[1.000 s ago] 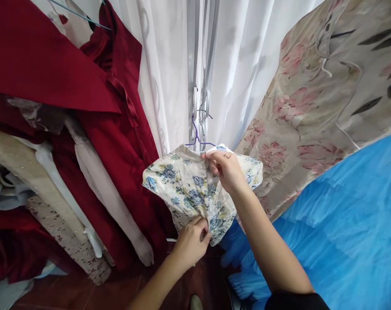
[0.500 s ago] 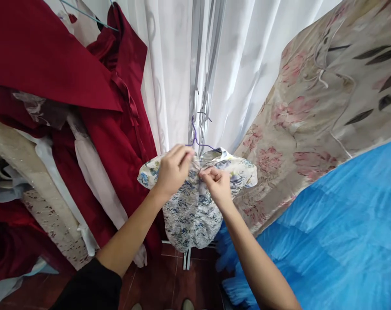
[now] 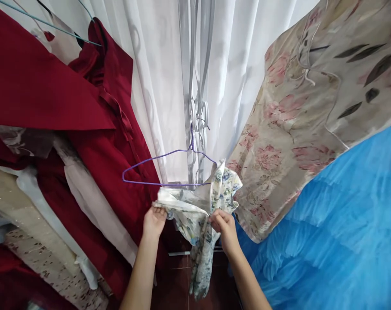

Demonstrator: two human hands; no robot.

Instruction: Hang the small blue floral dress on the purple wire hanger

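Observation:
A small white blouse (image 3: 201, 254) with a blue and yellow floral print hangs by its right shoulder only on a purple wire hanger (image 3: 140, 163). The left arm of the hanger is bare. My left hand (image 3: 155, 218) grips the blouse's left shoulder, pulled off below the hanger, with some fingers hidden by cloth. At the front opening, my right hand (image 3: 223, 224) pinches the fabric edge. The collar stands up near the hanger's right end, and the lower part of the garment droops in folds below my hands.
Dark red satin garments (image 3: 118, 107) hang on the left beside pale and beaded ones. A floral beige dress (image 3: 285, 112) and a blue ruffled gown (image 3: 330, 224) fill the right. White curtains (image 3: 243, 56) and a grey metal stand (image 3: 185, 56) are behind, over reddish floor tiles (image 3: 179, 280).
The blouse's left shoulder has come off the hanger, pulled down and left by my left hand. The front is now open, and my right hand has moved lower.

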